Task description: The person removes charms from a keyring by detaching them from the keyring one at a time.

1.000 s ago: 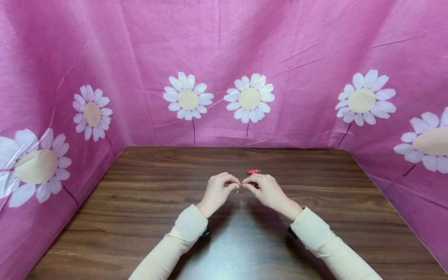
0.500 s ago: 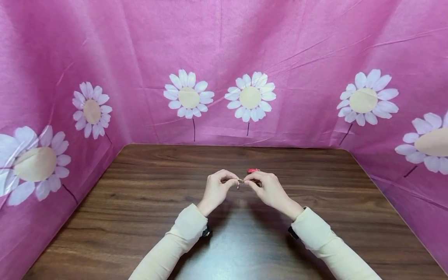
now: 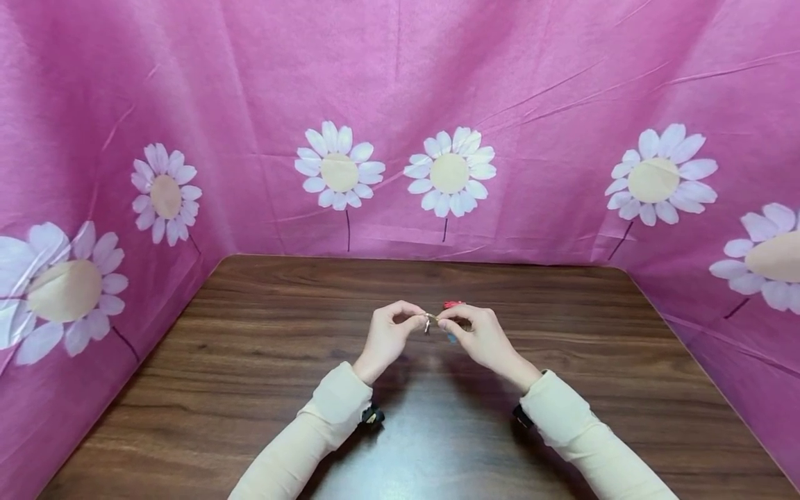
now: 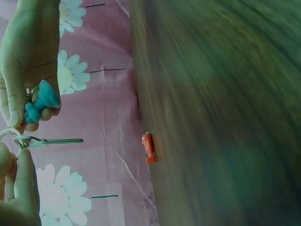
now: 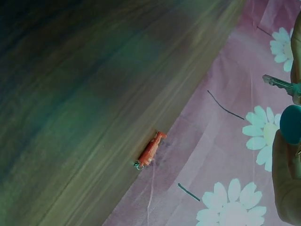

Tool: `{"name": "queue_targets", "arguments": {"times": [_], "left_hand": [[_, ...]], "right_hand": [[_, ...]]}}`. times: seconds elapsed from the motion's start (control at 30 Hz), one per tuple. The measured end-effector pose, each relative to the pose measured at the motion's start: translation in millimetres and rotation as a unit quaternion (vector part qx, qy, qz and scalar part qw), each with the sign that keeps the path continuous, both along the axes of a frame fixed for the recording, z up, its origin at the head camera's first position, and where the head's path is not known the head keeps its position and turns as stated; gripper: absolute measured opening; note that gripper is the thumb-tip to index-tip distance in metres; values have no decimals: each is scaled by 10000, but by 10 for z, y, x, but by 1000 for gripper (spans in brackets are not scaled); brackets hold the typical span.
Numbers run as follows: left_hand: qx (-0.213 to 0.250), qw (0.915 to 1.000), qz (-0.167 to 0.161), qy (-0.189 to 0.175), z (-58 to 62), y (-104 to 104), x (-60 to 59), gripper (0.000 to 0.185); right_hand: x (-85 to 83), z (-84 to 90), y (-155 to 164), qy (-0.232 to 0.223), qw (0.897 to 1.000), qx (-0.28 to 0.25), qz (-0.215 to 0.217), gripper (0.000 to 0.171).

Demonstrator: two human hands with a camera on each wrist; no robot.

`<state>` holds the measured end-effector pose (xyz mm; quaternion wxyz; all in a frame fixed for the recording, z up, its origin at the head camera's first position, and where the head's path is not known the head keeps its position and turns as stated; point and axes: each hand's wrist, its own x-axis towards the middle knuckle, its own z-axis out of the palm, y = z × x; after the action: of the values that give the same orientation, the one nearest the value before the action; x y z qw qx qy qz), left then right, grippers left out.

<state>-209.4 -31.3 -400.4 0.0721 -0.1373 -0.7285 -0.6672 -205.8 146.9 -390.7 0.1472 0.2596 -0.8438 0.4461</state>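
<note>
Metal key ring [image 4: 9,133] with a key [image 4: 51,140], held above the wooden tabletop [image 3: 250,361]: left hand [image 3: 387,337] fingers pinch the ring; right hand [image 3: 478,337] fingers pinch the ring's blue charm [image 4: 41,101]. Red charm [image 3: 453,304] lies on the tabletop just beyond the hands.

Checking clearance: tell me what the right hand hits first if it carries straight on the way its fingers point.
Probably the left hand: the right hand points toward it, fingertips nearly meeting at the key ring both pinch.
</note>
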Motion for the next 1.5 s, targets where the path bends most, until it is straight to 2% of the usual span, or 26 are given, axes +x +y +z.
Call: {"name": "queue_targets", "arguments": {"times": [0.2,0.3,0.43,0.57,0.63,0.77,0.87,0.93,1.0,1.07,1.17,1.27,1.5], "left_hand": [[440,9966,-367,-599,-28,7,-7,15],[439,9961,-460,-609,-39,-5,1,17],[179,9988,-389,-235,-23,-5,-3,20],[-705,9970,-243,189,-15,-7,1,18],[-1146,9923,-201,418,-15,-13,4,16],[-1846,9768,-87,1080,-1,-18,6,12],[-2197,9649,-22,1442,16,-16,10,10],[-2375,9590,4,1547,26,-14,18,9],[-2450,9552,51,1657,29,-17,25,7],[-2478,9531,123,1734,30,-23,31,6],[-2379,9539,186,1818,19,-34,35,4],[-2169,9598,160,1774,14,-39,41,4],[-1373,9785,96,1535,24,-33,38,6]], "right_hand": [[-1,-24,18,-379,9993,-28,-29,5],[4,-22,21,-556,9984,11,-37,4],[4,3,27,-589,9982,30,-51,5],[10,11,40,-594,9980,186,-98,6],[12,7,39,-601,9976,339,-114,6],[5,-5,27,-449,9970,624,-108,6],[9,-1,19,-332,9971,673,-137,6],[18,10,17,-325,9971,675,-149,6],[28,24,12,-342,9969,690,-141,6],[44,34,8,-156,9965,816,-109,6],[73,41,6,208,9944,1035,-79,7],[94,51,9,477,9924,1128,-80,7],[96,114,-11,275,9968,755,-49,7]]}}
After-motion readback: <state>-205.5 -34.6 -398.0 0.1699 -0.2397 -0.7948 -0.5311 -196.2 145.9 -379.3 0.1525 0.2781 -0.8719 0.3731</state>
